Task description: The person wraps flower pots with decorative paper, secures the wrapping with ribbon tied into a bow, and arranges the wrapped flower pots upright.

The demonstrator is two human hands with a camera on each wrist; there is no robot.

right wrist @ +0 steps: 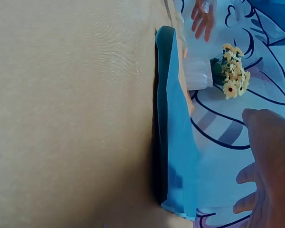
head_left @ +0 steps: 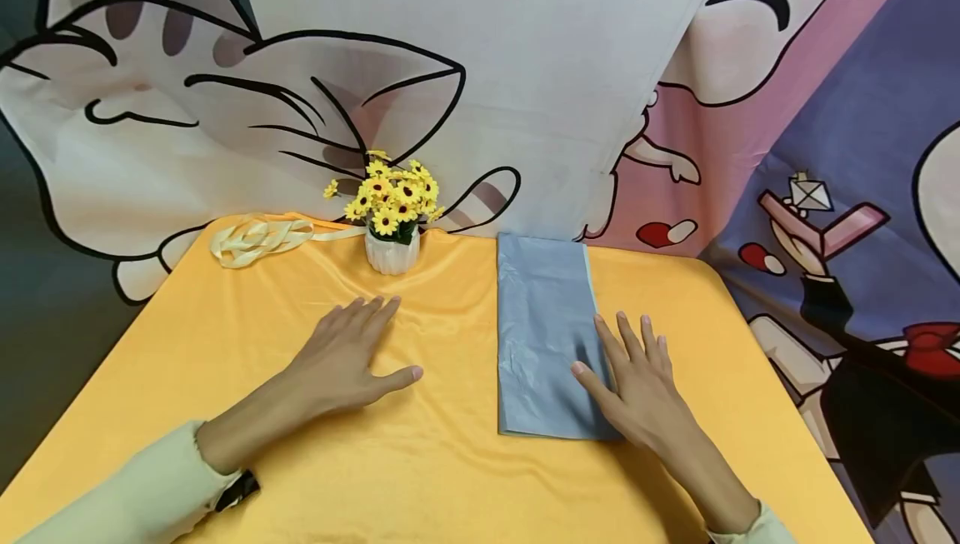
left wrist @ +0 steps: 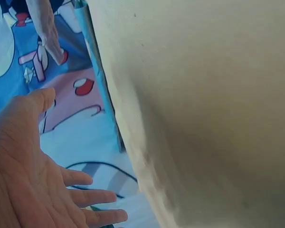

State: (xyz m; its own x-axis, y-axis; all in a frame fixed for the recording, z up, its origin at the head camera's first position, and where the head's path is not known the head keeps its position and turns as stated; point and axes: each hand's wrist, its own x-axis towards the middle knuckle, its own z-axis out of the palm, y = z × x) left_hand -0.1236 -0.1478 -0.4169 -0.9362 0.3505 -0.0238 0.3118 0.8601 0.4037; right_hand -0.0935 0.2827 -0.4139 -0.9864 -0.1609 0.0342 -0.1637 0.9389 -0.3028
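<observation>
My left hand (head_left: pixel 333 365) hovers over the yellow cloth with its fingers spread and nothing in it; the left wrist view shows its bare palm. On the other side, my right hand (head_left: pixel 637 386) is spread above the right edge of a flat blue-grey folded sheet (head_left: pixel 543 336) and throws a shadow on it. Whether this is wrapping paper or a flat bag I cannot tell. In the right wrist view the blue sheet (right wrist: pixel 180 142) has layers standing slightly apart at one end, and the right hand (right wrist: pixel 273 166) is apart from it.
Yellow satin-like cloth (head_left: pixel 420 477) covers the table. Toward the back stand a white pot (head_left: pixel 392 254) and its yellow flowers (head_left: pixel 393 198). Left of it lies a loose pale-yellow ribbon (head_left: pixel 258 240). Behind the table hangs a cartoon-printed backdrop (head_left: pixel 540 94).
</observation>
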